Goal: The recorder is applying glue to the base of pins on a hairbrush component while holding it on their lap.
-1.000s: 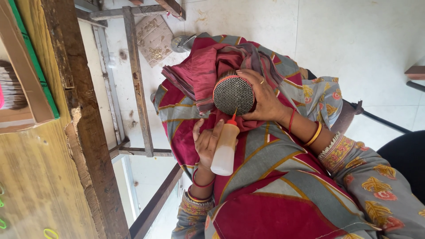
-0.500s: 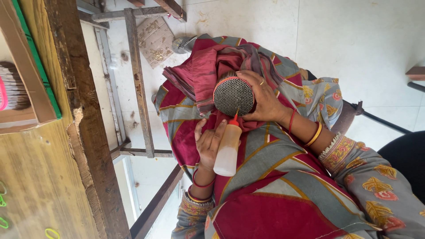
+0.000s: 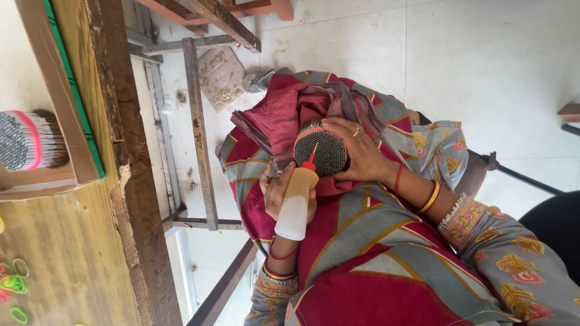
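We've got the squeeze bottle with its red nozzle tip touching the honeycomb face of the round tube bundle, both over our lap. Left hand wraps the bottle; right hand cups the bundle's side. At the wooden bench's far edge, a cardboard box holds another pink-banded bundle.

One squeeze bottle with a red nozzle. Two round bundles of thin tubes: one at centre frame, one at far left. Perhaps four small rubber bands, lower left, partly cropped.
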